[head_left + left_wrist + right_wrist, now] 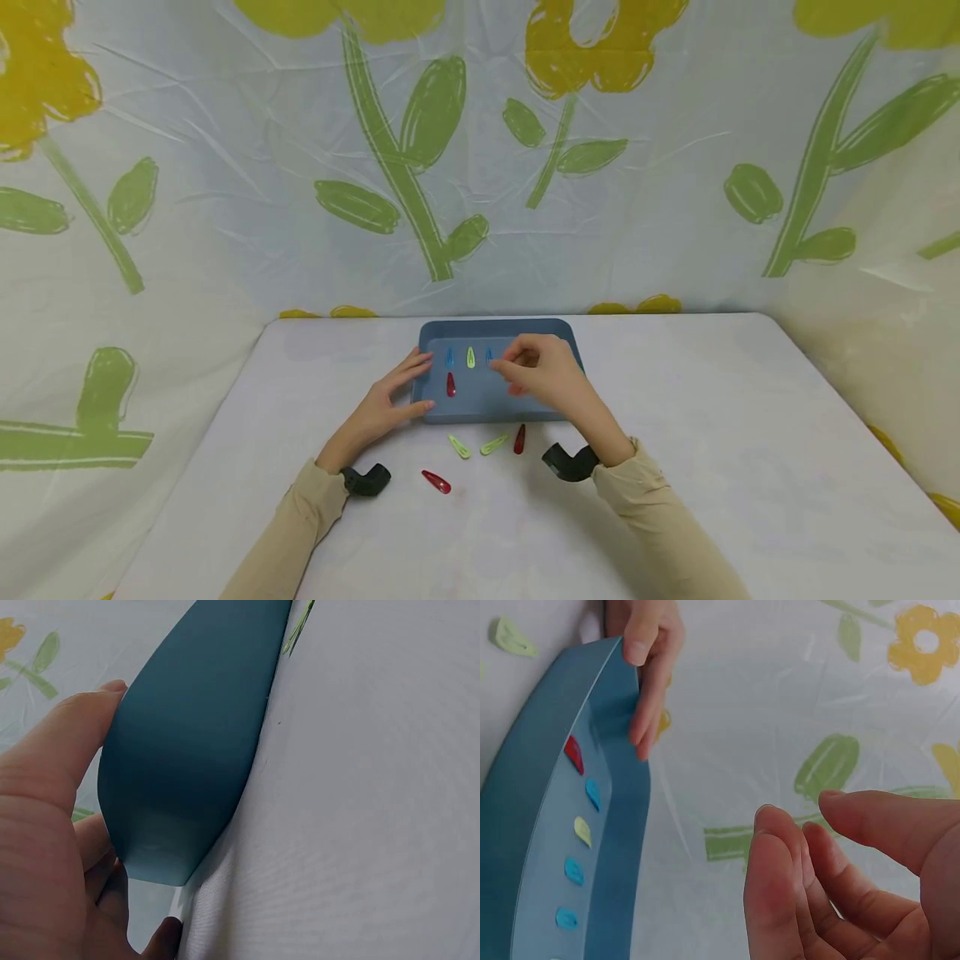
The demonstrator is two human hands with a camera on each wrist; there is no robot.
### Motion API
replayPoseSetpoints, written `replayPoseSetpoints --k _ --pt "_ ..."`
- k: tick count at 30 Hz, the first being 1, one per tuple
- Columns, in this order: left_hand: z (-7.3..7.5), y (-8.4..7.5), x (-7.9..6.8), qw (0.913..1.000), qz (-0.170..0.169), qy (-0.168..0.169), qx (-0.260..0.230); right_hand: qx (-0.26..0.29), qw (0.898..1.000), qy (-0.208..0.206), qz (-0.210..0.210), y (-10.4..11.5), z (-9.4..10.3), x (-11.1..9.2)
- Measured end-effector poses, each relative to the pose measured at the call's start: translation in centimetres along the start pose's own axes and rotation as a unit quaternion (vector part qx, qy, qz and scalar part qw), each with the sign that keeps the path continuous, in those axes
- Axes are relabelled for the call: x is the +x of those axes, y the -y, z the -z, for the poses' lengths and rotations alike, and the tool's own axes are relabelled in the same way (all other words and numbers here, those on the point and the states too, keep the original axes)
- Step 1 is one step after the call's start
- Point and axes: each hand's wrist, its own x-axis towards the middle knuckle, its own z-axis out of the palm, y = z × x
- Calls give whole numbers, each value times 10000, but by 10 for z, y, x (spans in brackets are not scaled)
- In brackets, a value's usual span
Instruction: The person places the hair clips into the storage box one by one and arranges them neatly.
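Observation:
My left hand (384, 408) holds the left end of a blue-grey rectangular tray (476, 410), thumb near the front corner and fingers over the left rim. In the left wrist view the tray's outer wall (187, 742) fills the middle. My right hand (546, 371) hovers over the tray's right part, fingers bent, close to a blue snap hair clip (489, 357). A gap shows between its thumb and fingertips in the right wrist view, with nothing held there. Also inside the tray lie another blue clip (449, 357), a yellow-green clip (470, 357) and a red clip (451, 384).
In front of the tray, on the white tabletop (750, 450), lie two yellow-green clips (458, 447), a dark red clip (519, 439) and, closer to me, another red clip (436, 482). A flower-printed cloth (285, 167) hangs behind the table and along its sides.

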Motion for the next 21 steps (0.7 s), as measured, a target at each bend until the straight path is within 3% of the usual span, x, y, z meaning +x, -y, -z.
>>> replayPoseSetpoints --k 6,10,16,21 --pt "2 1 -1 10000 15 0 -9 -234 9997 -53 -23 -11 11 -14" --pt "2 1 -1 10000 19 12 -34 -428 9990 122 -79 -19 12 -23" --pt "1 0 0 10000 54 53 -54 -1286 9908 433 12 -33 2 -33" --pt "-2 25 3 10000 9 1 41 -1997 9788 457 -67 -44 -13 -40"
